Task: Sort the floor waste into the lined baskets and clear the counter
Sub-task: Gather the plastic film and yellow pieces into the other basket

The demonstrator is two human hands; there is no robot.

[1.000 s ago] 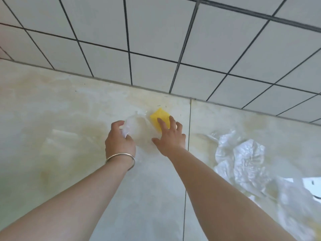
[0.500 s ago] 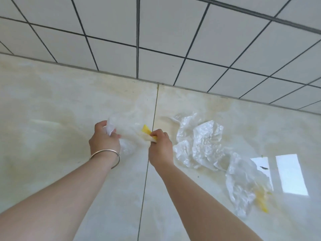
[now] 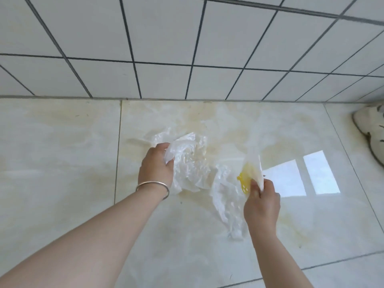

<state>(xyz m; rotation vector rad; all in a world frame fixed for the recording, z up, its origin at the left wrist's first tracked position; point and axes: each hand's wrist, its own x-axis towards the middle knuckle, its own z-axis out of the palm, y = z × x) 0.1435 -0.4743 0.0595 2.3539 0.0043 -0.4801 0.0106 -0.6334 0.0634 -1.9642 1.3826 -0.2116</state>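
While gripping crumpled clear plastic (image 3: 190,163), left hand (image 3: 155,168) is working near the floor's (image 3: 62,152) wall edge; right hand (image 3: 262,206) is pinching a yellow-stained wrapper (image 3: 252,173). Open floor left; no readable labels.

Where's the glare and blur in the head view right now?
Head view: window glare on the floor just beyond the right hand; clear plastic in the left hand looks washed-out against pale tile; wide-angle lens bends the wall grout lines; shoe is cropped.
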